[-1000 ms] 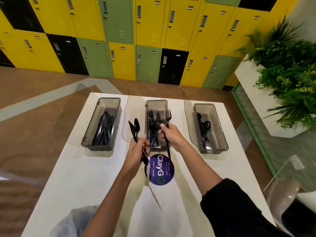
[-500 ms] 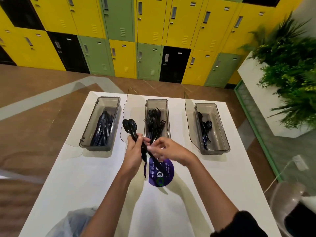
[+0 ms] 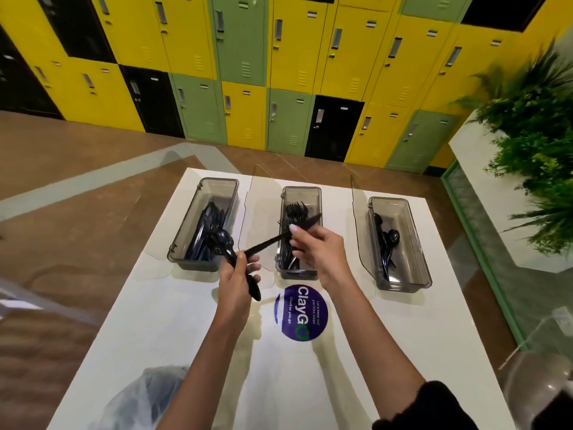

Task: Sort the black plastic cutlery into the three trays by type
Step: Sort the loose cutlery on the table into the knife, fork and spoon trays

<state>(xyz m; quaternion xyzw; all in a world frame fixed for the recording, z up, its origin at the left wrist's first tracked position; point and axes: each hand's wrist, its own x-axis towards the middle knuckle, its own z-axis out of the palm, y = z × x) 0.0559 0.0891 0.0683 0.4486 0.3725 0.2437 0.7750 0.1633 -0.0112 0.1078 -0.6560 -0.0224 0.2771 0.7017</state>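
Note:
Three smoky clear trays stand in a row on the white table (image 3: 161, 330). The left tray (image 3: 186, 231) holds black knives, the middle tray (image 3: 310, 193) black forks, the right tray (image 3: 412, 243) a few black spoons. My left hand (image 3: 237, 274) grips a bunch of black spoons (image 3: 223, 242) by their handles, bowls pointing up over the left tray's near corner. My right hand (image 3: 316, 248), over the middle tray, pinches one long black piece (image 3: 266, 243) that slants down toward my left hand; its tip looks like a knife blade.
Each tray's clear lid stands open on its left side. A round purple ClayGo sticker (image 3: 300, 311) marks the table near me. A crumpled clear plastic bag (image 3: 148, 395) lies at the near left edge. A planter (image 3: 527, 150) with greenery stands to the right, lockers behind.
My right hand dropped a fork in the middle tray, came back to the bunch in my left hand, and has now drawn one piece out and up over the middle tray.

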